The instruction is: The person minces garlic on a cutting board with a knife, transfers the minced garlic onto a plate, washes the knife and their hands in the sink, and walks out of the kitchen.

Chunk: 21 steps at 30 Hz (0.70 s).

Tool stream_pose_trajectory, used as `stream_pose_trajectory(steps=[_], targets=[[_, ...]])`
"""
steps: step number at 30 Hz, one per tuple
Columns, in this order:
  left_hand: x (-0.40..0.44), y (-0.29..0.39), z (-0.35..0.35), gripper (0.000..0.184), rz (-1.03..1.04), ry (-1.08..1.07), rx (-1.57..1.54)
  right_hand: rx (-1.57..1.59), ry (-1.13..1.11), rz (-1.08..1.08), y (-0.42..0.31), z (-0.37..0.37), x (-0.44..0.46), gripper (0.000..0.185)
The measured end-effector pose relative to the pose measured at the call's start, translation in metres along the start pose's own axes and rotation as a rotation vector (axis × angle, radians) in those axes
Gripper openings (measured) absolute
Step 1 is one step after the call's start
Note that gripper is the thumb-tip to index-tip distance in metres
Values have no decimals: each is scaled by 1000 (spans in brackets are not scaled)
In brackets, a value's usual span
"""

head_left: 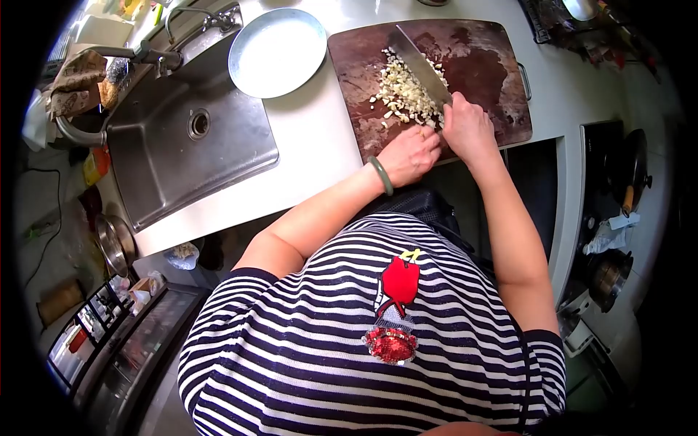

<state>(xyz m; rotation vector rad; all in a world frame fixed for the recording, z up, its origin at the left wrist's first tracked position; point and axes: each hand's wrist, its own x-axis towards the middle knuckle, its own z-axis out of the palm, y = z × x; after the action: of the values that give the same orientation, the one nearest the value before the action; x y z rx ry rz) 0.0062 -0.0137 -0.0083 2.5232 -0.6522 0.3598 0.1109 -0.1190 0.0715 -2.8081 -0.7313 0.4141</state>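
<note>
A kitchen cleaver [420, 67] lies across a pile of small, pale chopped pieces [403, 91] that look like garlic. Its handle is wrapped by my right hand [469, 127], and the blade points to the far left. Under the pile is a dark brown cutting board [480, 73] with wet patches. My left hand [411, 156], with a green bangle [380, 176] at the wrist, rests at the board's near edge beside the pile. Its fingers are curled together, and whatever may be under them is hidden.
Left of the board, a round white plate [278, 52] stands on the white counter [313, 138], close to the steel sink [218, 156]. A faucet [145, 58] rises behind the sink's left side. Pans [629, 174] are at the far right, below counter level.
</note>
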Motion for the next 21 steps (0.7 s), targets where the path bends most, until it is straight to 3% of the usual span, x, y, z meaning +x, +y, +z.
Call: stream_pose_trajectory(steps=[5,10,15,21], targets=[[16,-9,-7,26,-76,68,78,26,23,-37,6,-9,-1,22],[30,4,16,22,231,39,136,-20,53,-23,18,-8,15,25],[29,-5,10,18,70,-83,206,-22,66,-46,22,3,18,24],[14,-22,-16,25,-61,123,224,-9,43,-86,6,-14,7,22]])
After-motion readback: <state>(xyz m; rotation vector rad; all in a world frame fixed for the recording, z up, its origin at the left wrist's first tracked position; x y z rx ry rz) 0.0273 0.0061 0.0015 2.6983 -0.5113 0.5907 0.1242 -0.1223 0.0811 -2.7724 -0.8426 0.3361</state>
